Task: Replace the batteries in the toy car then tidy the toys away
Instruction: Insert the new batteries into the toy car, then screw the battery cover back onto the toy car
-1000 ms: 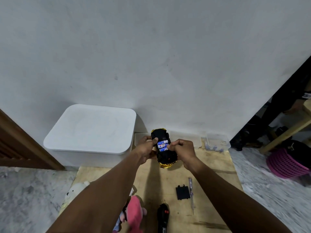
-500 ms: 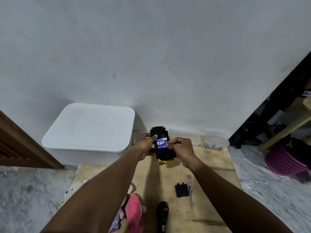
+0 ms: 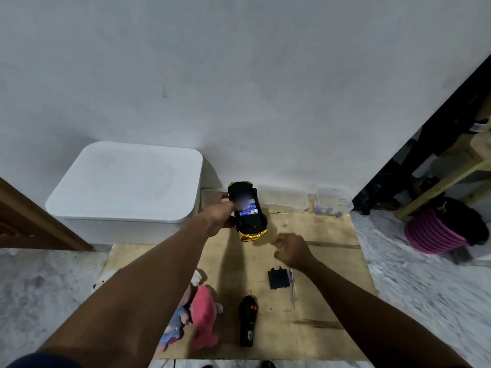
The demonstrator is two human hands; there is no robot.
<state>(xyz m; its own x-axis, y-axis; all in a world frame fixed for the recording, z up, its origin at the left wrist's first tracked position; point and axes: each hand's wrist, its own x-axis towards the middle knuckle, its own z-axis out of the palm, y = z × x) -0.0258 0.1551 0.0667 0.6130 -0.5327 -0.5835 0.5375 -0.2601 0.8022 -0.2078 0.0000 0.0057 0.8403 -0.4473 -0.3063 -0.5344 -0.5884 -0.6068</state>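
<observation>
The left hand (image 3: 221,212) grips the black-and-gold toy car (image 3: 251,225) by its side, fingers wrapped over the edge, and holds it upside down above the far end of the wooden board (image 3: 332,264). The car's battery bay is uncovered, and blue-and-white batteries (image 3: 249,210) sit in it side by side. The right hand (image 3: 291,248) hangs just beside the car's gold nose without touching it, its fingers curled into a loose fist with nothing visible in them.

Below the right hand, a black battery cover (image 3: 278,279) lies flat on the board, with a slim screwdriver (image 3: 293,289) just beside it on the right. Nearer the person, a black remote control (image 3: 247,321) lies lengthwise, and a pink plush toy (image 3: 204,313) rests to its left, partly hidden by the left forearm.

A white lidded bin (image 3: 127,187) stands against the wall, left of the car. Two clear plastic containers (image 3: 283,198) sit along the wall to the right, and a pink basket (image 3: 430,233) stands on the floor beyond.
</observation>
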